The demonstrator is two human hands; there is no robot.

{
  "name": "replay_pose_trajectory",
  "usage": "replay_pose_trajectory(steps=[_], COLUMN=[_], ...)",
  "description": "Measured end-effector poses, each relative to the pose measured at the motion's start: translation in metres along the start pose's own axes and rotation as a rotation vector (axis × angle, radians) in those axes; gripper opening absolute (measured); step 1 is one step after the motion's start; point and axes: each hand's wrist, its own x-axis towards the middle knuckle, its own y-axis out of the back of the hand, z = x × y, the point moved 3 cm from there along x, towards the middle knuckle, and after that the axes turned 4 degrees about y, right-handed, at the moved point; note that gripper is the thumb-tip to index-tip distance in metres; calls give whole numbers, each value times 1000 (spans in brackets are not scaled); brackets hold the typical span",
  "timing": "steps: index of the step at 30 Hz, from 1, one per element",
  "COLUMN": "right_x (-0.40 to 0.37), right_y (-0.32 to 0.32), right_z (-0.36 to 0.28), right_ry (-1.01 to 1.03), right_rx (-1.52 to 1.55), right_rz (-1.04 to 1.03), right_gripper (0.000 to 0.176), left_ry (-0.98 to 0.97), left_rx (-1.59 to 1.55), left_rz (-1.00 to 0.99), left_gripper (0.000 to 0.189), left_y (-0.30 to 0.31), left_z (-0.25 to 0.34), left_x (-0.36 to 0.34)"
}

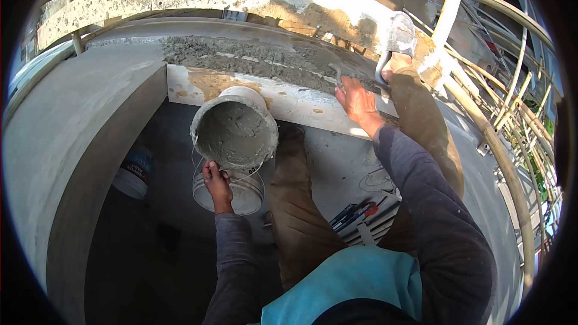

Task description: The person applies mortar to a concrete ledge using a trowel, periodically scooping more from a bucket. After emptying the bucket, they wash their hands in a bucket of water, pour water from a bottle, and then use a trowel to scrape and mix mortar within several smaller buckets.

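Observation:
My left hand (218, 186) is closed at the near rim of a bucket (244, 93) by its wire handle. The bucket is tilted toward me, and wet grey mortar (236, 132) shows inside. My right hand (359, 103) is closed at the edge of the ledge around what looks like a trowel (336, 75). Only a bent, mortar-smeared part of the trowel shows beyond my fingers; its blade cannot be made out. Rough mortar (265, 60) lies along the ledge behind a pale board (295, 101).
Another white bucket (232, 195) stands below the tilted one. A paint bucket (133, 171) sits in shadow at left. Several tools (355, 213) lie between my legs. My sandalled foot (398, 39) rests up on the ledge. Bamboo poles (500, 126) stand at right.

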Motion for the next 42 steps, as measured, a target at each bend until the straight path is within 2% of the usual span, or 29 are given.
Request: replay_pose_trajectory(steps=[4,6,10,12,13,15,18,19,20,22,24,25,26,31,33,36,38,40,42], right_x=[-22,-37,-54,-57,-56,-49,-40,-44,-46,-54,-43,-36,-32,-32,-31,-40,-42,-36,-24], right_y=[39,51,61,65,56,31,-8,-12,-13,-17,3,11,14,21,23,25,24,25,32], right_z=[-12,-19,-70,-110,-127,-147,-157,-163,-167,-168,-165,-161,-151,-133,-140,-136,-115,-91,-61], right_ry=[88,149,551,597,609,403,384,391,394,487,468,449,457,478,501,507,424,385,208], right_rx=[96,118,-10,-110,-103,-357,-273,-221,-216,-236,-201,-166,-164,22,117,250,435,435,482], right_rz=[235,286,145,-37,-44,-217,-197,-334,-338,-505,-590,-663,-662,-571,-544,-502,-411,-370,-240], right_gripper=[35,35,31,27,27,23,21,23,23,28,31,34,34,36,39,43,42,46,46], left_ry=[-31,-60,-118,-154,-154,-268,-283,-228,-228,-314,-389,-331,-277,-296,-157,-85,-54,-14,-2], left_rx=[-17,-40,7,-22,-23,-21,-9,-10,-6,96,177,77,-19,-66,-74,-38,-40,-41,-55], left_rz=[-19,31,79,55,71,122,128,113,118,104,130,99,70,106,67,13,1,-4,25], left_gripper=[27,26,25,24,24,25,27,28,28,26,25,24,24,24,25,27,27,28,28], left_y=[-7,-12,-26,-35,-39,-50,-72,-74,-74,-72,-70,-74,-74,-49,-32,-12,-8,-6,-4], left_z=[3,3,11,12,9,7,37,39,35,23,14,24,31,34,28,12,11,6,-2], left_x=[-7,-18,-47,-61,-66,-75,-113,-117,-114,-103,-94,-100,-101,-64,-42,-18,-11,-2,3])
